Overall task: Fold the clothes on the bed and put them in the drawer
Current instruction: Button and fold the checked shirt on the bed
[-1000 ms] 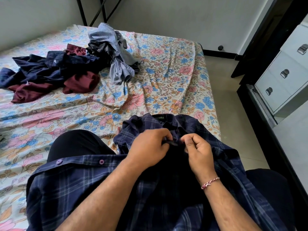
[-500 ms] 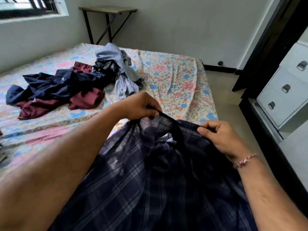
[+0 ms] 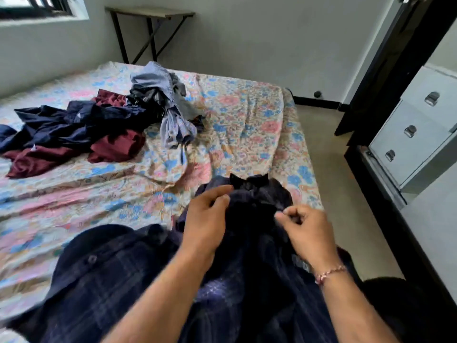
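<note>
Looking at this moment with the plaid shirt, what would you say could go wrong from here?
The plaid shirt is bunched at the collar where the left hand and right hand pinch it, so a fold may set crooked. It lies near the bed edge and might slide off.

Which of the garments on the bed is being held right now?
The dark plaid shirt, gripped near its collar by both hands; the other clothes lie untouched in a pile farther back.

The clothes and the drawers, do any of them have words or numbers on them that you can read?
No words or numbers can be read.
The plaid shirt that the left hand and right hand hold: no label shows, and it is blurred.
The navy clothes: small pale marks, too small to read.
The white drawers: only metal handles, no writing.
</note>
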A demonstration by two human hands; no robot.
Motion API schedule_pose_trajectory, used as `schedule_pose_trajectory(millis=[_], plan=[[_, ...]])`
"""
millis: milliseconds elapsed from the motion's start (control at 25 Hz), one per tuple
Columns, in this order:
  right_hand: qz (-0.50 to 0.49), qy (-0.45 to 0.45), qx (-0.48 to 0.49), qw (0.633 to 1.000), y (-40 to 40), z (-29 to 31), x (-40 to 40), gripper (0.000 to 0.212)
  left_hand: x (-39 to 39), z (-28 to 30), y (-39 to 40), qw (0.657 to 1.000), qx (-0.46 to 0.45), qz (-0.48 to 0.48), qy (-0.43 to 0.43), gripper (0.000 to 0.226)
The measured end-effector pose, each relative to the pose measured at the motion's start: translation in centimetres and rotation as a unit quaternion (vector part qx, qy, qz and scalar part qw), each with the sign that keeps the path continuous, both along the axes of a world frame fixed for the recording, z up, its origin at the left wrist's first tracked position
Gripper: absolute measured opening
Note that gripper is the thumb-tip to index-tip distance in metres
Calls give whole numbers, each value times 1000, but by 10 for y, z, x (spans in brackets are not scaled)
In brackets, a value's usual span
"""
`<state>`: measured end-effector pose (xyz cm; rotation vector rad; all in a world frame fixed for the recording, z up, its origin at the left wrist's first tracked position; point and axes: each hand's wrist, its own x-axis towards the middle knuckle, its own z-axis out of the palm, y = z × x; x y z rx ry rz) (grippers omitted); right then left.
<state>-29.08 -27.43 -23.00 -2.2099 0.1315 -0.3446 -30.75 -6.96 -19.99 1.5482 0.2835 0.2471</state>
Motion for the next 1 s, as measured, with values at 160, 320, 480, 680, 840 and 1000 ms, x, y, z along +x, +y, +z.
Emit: schedule_pose_trajectory(millis=[160, 320, 480, 680, 840, 1000], plan=[[53, 88, 224, 969, 11, -38, -54, 20, -50, -46, -26, 989, -127, -7, 72, 25], [60, 47, 343, 936, 23, -36, -63, 7, -54, -39, -45, 993, -98, -58, 41, 24], [64, 34, 395, 916, 30, -33, -67, 14, -60, -39, -55, 995, -86, -49, 32, 22], [62, 7, 388, 919, 29, -33, -71, 12, -62, -34, -49, 990, -140, -34, 3, 18], [64, -8, 386, 920, 31, -29, -73, 15, -62, -37, -51, 989, -143, -27, 32, 6], [42, -23, 397, 917, 34, -28, -73, 16, -62, -35, -51, 991, -128, -19, 42, 8]])
